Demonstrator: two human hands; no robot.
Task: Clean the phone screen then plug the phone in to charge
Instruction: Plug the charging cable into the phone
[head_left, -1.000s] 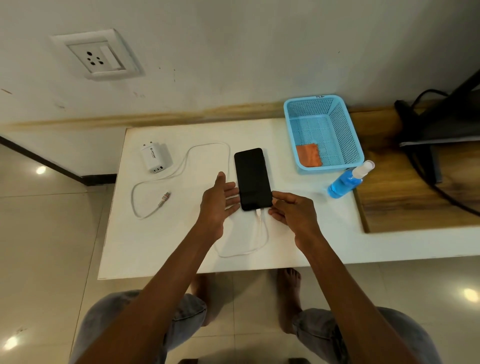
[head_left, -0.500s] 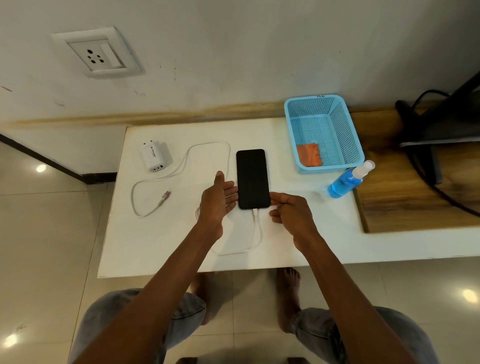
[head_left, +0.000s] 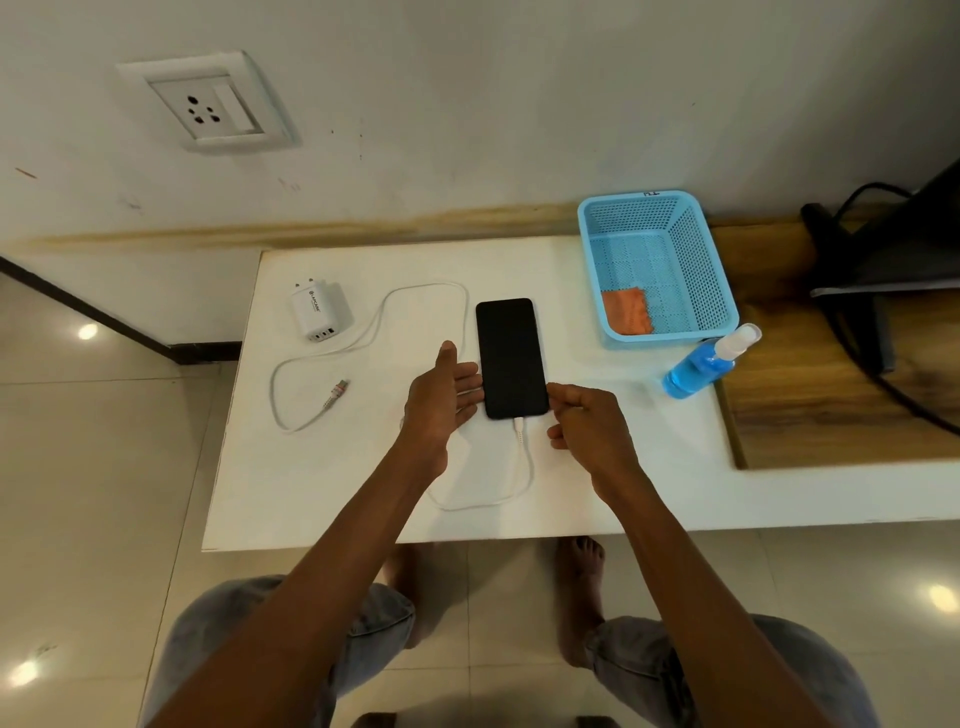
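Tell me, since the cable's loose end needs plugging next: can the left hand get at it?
Probably yes: the loose end lies bare on the table, left of the open left hand.
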